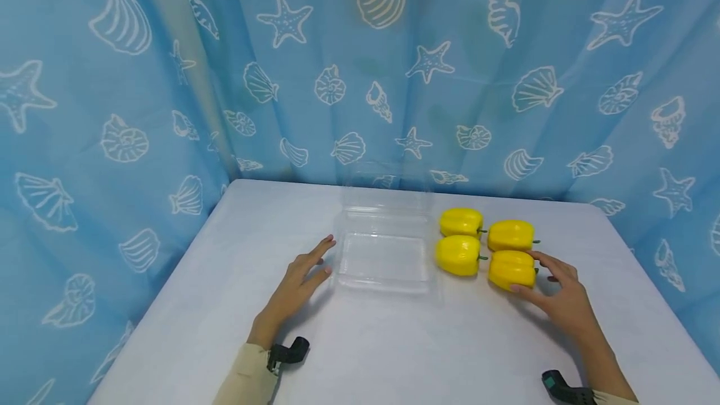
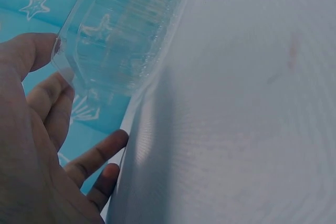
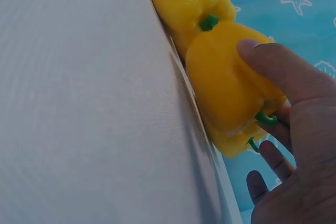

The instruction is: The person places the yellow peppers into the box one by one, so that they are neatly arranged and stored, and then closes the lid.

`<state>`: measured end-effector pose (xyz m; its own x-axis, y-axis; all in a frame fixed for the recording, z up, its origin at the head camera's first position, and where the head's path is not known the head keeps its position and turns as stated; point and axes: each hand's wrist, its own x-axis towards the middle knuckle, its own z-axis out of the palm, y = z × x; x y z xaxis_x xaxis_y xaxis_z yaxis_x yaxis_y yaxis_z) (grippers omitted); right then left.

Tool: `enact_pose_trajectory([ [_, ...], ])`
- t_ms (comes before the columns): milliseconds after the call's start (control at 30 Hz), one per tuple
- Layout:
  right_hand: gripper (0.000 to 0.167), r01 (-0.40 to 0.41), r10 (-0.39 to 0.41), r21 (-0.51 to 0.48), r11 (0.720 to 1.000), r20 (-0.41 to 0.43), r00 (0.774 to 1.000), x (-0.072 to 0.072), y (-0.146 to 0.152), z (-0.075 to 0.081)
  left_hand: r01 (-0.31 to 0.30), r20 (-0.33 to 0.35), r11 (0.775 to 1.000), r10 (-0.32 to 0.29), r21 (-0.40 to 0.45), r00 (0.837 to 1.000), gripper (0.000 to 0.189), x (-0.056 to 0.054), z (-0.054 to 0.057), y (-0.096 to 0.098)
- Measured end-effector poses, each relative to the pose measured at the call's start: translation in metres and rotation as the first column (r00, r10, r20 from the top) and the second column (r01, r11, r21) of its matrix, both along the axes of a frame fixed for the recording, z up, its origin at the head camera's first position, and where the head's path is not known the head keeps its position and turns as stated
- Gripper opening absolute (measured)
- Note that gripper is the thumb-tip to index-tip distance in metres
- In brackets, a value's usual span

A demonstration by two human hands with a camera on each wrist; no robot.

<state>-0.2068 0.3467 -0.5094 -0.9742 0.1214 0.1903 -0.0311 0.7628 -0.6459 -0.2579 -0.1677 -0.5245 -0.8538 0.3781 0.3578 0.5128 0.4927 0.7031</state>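
Note:
A hinged clear plastic container [image 1: 385,286] stands in the middle of the table, its lid [image 1: 388,195] raised at the back. My left hand [image 1: 298,280] is at its left side, thumb and fingers spread apart. In the left wrist view the thumb and index fingertips are right at the rim of the plastic container [image 2: 118,35]. Several yellow bell peppers with green stems lie right of the container. My right hand [image 1: 568,299] grips the front right bell pepper [image 1: 510,269] between thumb and fingers. In the right wrist view the thumb presses on this bell pepper [image 3: 226,77].
The other bell peppers are close by: one at front left [image 1: 458,256], one at back left [image 1: 461,222] and one at back right [image 1: 510,234]. A white cloth covers the table [image 1: 405,349]. A blue shell-print curtain [image 1: 360,67] hangs behind and at both sides.

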Motion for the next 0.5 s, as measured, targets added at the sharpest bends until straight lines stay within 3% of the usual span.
enact_pose_trajectory([
  [300, 0.08, 0.049, -0.05, -0.015, 0.999, -0.074, 0.996, 0.003, -0.001, 0.008, -0.005, 0.008, 1.0, 0.005, -0.017, 1.0, 0.053, -0.002, 0.001, 0.001],
  [500, 0.079, 0.06, -0.062, -0.023, 0.998, -0.068, 0.996, 0.001, -0.006, 0.012, -0.031, 0.039, 0.999, 0.033, -0.034, 0.999, 0.054, 0.0, 0.001, -0.001],
])
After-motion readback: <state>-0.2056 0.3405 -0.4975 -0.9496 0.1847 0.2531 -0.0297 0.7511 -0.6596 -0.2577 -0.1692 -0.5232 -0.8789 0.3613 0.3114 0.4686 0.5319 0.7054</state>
